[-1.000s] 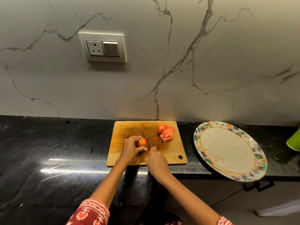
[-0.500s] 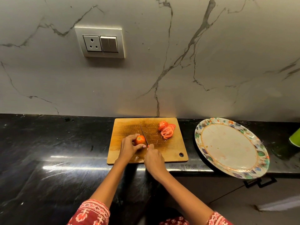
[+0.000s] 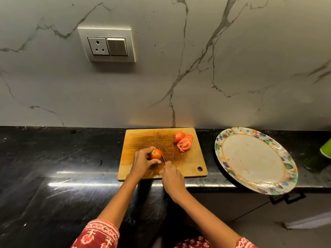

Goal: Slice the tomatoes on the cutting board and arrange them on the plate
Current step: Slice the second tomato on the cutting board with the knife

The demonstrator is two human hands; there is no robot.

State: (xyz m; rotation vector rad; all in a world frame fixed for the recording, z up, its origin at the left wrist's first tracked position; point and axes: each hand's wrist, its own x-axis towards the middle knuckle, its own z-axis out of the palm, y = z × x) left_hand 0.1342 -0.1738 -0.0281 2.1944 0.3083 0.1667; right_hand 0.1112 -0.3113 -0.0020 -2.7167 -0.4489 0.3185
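Observation:
A wooden cutting board (image 3: 189, 163) lies on the black counter against the wall. My left hand (image 3: 142, 161) grips a whole red tomato (image 3: 155, 154) near the board's middle. My right hand (image 3: 172, 177) holds a knife (image 3: 159, 148) whose thin blade rests against the tomato's right side, tip pointing toward the wall. A pile of tomato slices (image 3: 184, 141) sits at the board's far right corner. A round plate (image 3: 255, 159) with a leaf-patterned rim stands to the right of the board, holding no slices.
The plate overhangs the front edge of the black counter (image 3: 53, 158). A green object (image 3: 326, 148) shows at the far right edge. A wall socket with switches (image 3: 107, 45) sits above the counter. A cabinet handle (image 3: 288, 198) is below the plate.
The view has shifted slightly. My hands with the tomato and knife have edged a little farther onto the board; the blade stays at the tomato's right side.

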